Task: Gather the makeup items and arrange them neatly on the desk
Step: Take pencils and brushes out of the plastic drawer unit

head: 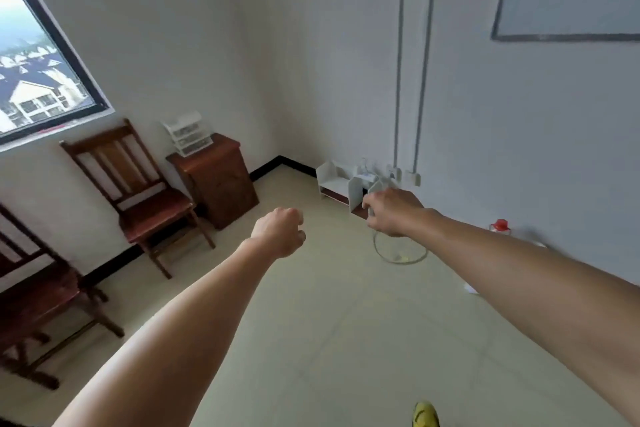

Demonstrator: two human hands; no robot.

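Blurred small pale item (370, 211), can't name it, gripped in curled right hand (391, 213) just before white shelf organizer (334, 180) on floor (329, 288) by wall; clear drawer box (188, 135) upright on wooden cabinet (218, 184).

Lit brightly and evenly by daylight from window (38, 55) at upper left; washed out to white at sky. Soft, faint shadows under chair (145, 198) and beside cabinet (218, 184); flat matte tone across floor (329, 322). Soft all over, smeared by motion: worst at right hand (391, 211), shelf (332, 177) behind it, red-capped bottle (500, 227). Bent strongly by wide lens: window frame slanted, wall pipes (399, 62) leaning, forearms stretched toward bottom corners.
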